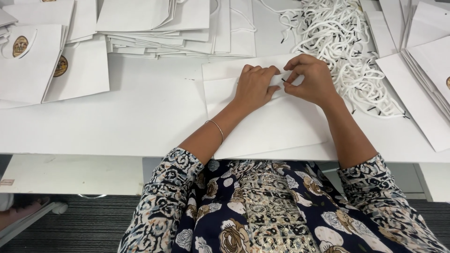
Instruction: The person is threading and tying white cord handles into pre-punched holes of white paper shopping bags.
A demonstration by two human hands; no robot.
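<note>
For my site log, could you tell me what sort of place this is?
Probably a paper-bag assembly bench: stacks of flat white bags, a pile of white cord handles, and hands working one bag.
</note>
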